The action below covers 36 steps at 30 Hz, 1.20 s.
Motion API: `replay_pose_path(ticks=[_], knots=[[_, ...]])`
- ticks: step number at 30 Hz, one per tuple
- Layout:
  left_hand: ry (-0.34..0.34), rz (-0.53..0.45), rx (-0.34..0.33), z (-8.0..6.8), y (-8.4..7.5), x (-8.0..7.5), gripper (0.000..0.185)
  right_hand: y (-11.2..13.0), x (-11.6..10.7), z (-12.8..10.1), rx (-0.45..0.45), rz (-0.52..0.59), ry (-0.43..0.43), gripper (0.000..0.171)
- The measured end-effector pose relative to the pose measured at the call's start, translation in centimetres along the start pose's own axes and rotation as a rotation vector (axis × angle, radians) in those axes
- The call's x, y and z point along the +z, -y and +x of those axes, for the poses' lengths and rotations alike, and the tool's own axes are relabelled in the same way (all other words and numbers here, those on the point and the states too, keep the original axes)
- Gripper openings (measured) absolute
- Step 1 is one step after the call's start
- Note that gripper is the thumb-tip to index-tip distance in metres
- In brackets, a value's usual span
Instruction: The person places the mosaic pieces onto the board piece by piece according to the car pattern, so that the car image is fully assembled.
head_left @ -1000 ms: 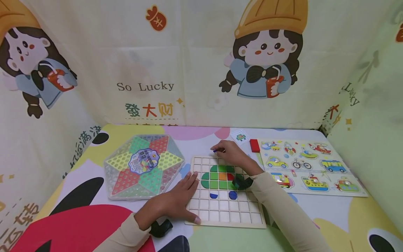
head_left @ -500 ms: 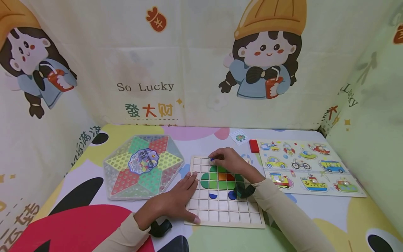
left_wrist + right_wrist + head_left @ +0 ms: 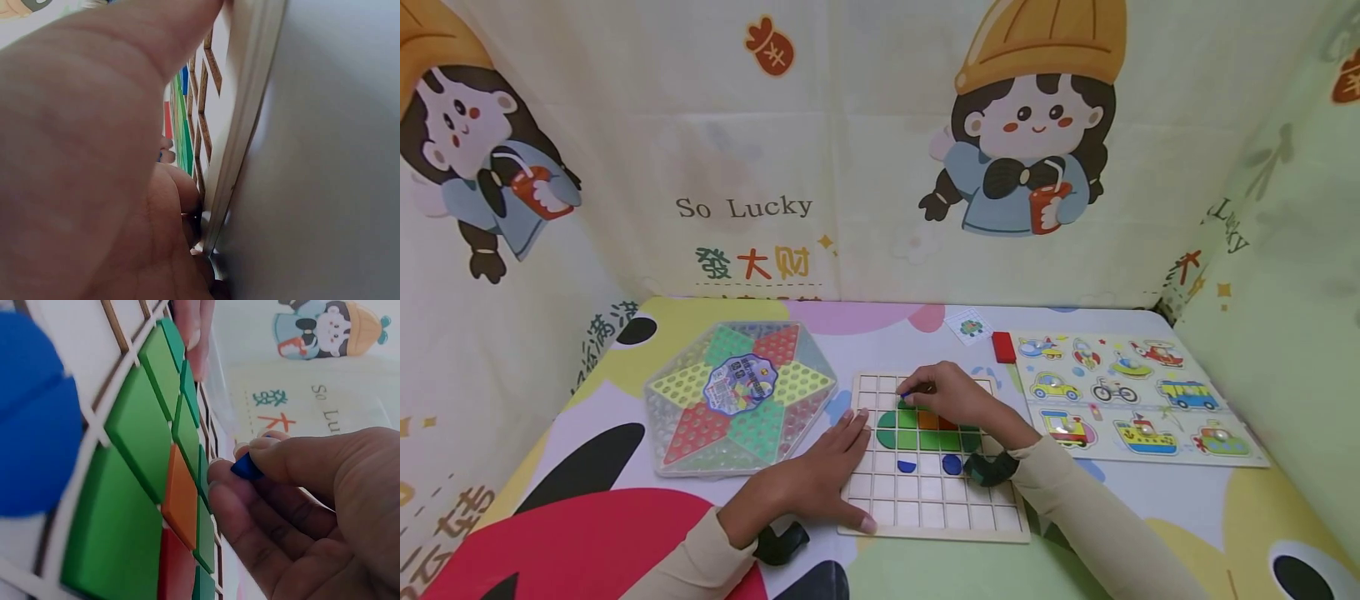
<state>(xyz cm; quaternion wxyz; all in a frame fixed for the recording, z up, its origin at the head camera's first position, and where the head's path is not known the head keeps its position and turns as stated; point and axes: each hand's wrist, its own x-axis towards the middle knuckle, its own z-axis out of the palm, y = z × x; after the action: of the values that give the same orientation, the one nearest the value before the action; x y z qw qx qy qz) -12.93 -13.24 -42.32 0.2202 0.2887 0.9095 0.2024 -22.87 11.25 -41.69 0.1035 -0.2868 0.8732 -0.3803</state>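
Blue piece [image 3: 248, 467] – pinched, right hand [image 3: 951, 396] | left hand [image 3: 820, 475] flat – grid board [image 3: 936, 517] | "So Lucky"

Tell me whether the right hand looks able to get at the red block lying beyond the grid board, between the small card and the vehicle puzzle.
Probably yes. The right hand pinches a small blue piece over the grid board, and the red block lies just beyond it on open table with nothing between. It would need to free its fingers first.

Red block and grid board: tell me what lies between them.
In the head view, only bare tablecloth separates the red block from the grid board. The right hand, pinching a blue piece, hovers over the board nearby.
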Motion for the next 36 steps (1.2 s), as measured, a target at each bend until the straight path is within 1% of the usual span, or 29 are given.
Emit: replay_pose_path(ticks=[9,13,19,26,36], knots=[[0.001,0.001,0.002,-0.1,-0.1,-0.1,0.116,0.1,0.3,-0.8,-0.077,0.011,0.030,0.017],[0.001,0.004,0.005,-0.2,-0.2,-0.2,0.116,0.0,0.4,-1.2,-0.088,0.025,0.080,0.016],[0.000,0.005,0.014,-0.1,-0.1,-0.2,0.115,0.3,0.2,-2.0,-0.148,0.032,0.145,0.016],[0.002,0.020,0.012,0.1,-0.1,0.0,0.115,0.8,0.3,-2.7,-0.111,0.083,0.213,0.014],[0.005,0.026,0.004,0.1,0.0,0.1,0.117,1.5,1.1,-2.9,-0.108,0.077,0.257,0.017]])
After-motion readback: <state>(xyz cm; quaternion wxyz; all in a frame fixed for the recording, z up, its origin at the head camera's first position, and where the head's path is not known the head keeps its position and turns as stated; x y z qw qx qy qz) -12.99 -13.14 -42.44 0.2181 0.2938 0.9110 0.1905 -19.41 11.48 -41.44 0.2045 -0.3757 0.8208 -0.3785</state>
